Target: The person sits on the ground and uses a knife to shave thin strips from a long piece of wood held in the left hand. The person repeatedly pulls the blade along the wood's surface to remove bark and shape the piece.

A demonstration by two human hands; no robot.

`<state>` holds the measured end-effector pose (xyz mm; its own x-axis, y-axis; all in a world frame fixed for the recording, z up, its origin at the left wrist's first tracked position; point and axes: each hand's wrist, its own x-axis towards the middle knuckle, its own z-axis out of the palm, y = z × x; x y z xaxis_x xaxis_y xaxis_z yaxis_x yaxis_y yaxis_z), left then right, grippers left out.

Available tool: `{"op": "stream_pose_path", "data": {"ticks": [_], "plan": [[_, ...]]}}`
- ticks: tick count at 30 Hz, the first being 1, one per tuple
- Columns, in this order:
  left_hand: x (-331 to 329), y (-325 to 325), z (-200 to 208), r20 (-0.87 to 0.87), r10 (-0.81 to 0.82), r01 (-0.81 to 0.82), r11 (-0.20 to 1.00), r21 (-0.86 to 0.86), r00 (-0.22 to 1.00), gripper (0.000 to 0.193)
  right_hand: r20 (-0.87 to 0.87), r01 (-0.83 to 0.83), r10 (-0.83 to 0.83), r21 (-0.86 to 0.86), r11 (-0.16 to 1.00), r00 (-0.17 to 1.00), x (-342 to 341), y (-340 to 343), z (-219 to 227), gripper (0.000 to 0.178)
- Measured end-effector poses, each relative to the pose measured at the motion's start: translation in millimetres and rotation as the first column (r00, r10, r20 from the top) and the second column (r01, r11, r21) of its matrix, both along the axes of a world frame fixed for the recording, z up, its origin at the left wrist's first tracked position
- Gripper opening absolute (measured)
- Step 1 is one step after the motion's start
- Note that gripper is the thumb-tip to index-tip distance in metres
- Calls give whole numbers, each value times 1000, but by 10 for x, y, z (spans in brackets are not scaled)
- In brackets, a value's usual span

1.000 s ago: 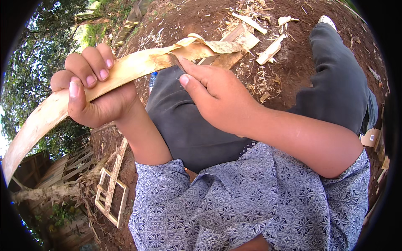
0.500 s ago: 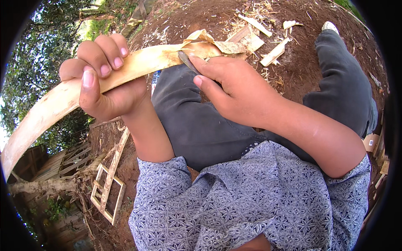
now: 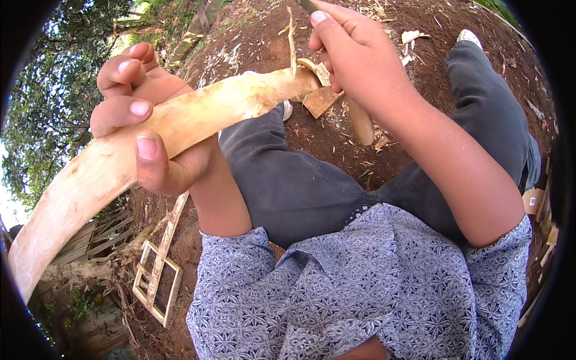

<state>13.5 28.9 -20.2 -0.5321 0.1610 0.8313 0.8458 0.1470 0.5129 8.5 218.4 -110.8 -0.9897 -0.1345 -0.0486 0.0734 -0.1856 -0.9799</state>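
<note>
A long, curved piece of pale wood (image 3: 222, 108) slants from the lower left up to the middle. My left hand (image 3: 150, 108) grips it from below, thumb on the near side and fingers bent over the far side, a little loosely. Raised beyond the wood's far end, my right hand (image 3: 363, 57) is closed on a knife. Its dark blade (image 3: 307, 5) pokes out at the top edge, and a pale wooden handle (image 3: 360, 123) shows below the hand. A thin shaving (image 3: 292, 42) stands up near the wood's end, beside a curled peel (image 3: 321, 72).
Wood chips (image 3: 411, 37) and a brown wood chunk (image 3: 321, 102) lie on the reddish soil. My legs (image 3: 300, 174) in dark trousers spread either side. A wooden frame (image 3: 157, 282) lies at lower left, near roots and planks; a cardboard piece (image 3: 531, 201) is at right.
My right hand has lifted up and away from the wood with the knife. The curved wood has tilted and turned slightly, and my left fingers have loosened. A thin shaving now stands up.
</note>
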Motion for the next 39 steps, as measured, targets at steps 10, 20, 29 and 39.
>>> {"op": "stream_pose_path", "data": {"ticks": [10,20,29,39], "plan": [[-56,-242,-16,43,-50,48,998,46,998,22,-222,-281,344,270,921,912,555,27,68,26],[-49,-224,14,98,-109,106,994,34,989,17,-129,-307,330,169,937,935,545,22,91,23],[-5,-286,17,56,-87,89,996,-30,995,21,25,-418,432,315,852,901,433,176,127,28],[28,-100,-15,15,27,-28,997,72,1000,19,7,-213,253,559,801,968,241,-30,-456,31]]}}
